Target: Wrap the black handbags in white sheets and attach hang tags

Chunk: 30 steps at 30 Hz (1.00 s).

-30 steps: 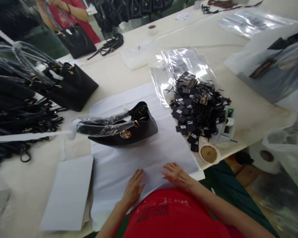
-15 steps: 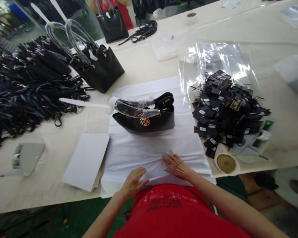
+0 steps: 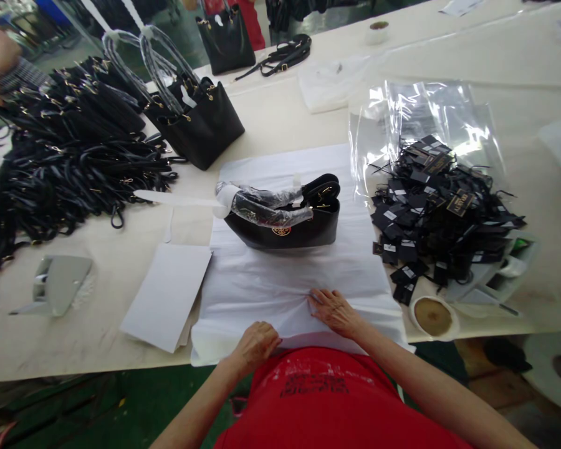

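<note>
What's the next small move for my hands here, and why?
Probably lift the near edge of the white sheet toward the black bag with your left hand. That hand is at the edge, your right hand rests on the sheet beside it, and the bag sits on the sheet beyond both, not yet covered by it.

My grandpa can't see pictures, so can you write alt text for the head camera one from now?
A person's left hand and right hand touch a white sheet on a table, with a black handbag with plastic-wrapped handles beyond them. To the right is a heap of black tags; to the left, black straps.
</note>
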Tool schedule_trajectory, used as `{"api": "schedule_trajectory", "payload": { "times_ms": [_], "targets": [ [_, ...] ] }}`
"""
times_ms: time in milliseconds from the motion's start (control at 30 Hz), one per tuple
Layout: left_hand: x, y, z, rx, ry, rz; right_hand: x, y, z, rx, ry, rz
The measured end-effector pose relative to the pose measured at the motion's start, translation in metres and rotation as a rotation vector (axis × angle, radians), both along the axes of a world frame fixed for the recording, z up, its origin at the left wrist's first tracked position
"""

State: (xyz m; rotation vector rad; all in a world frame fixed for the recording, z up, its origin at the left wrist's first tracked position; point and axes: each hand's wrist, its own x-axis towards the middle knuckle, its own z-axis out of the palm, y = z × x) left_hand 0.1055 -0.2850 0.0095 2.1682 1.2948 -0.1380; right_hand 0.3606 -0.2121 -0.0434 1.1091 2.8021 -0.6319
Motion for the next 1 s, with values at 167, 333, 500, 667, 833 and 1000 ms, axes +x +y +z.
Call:
{"api": "schedule_trajectory", "payload": {
  "times_ms": [167, 333, 500, 667, 833, 1000],
  "targets": [
    [0.007, -0.007, 0.008, -0.008, 0.009, -0.051, -0.003, 0.001, -0.002, 0.031, -0.010, -0.034],
    [0.018, -0.009, 0.008, -0.021, 0.044, 0.065, -0.007, 0.009, -0.002, 0.034, -0.050, -0.077],
    [0.031, -0.008, -0.008, -0.056, 0.084, 0.147, -0.010, 0.018, 0.003, 0.061, -0.081, -0.111],
    [0.036, -0.003, -0.017, -0.058, 0.108, 0.168, -0.014, 0.027, 0.013, 0.050, -0.157, -0.136],
    [0.044, 0.004, -0.018, -0.027, 0.103, 0.150, -0.017, 0.034, 0.017, 0.030, -0.170, -0.156],
    [0.060, 0.014, -0.018, 0.002, 0.173, 0.118, -0.018, 0.043, 0.015, 0.025, -0.171, -0.182]
  ]
}}
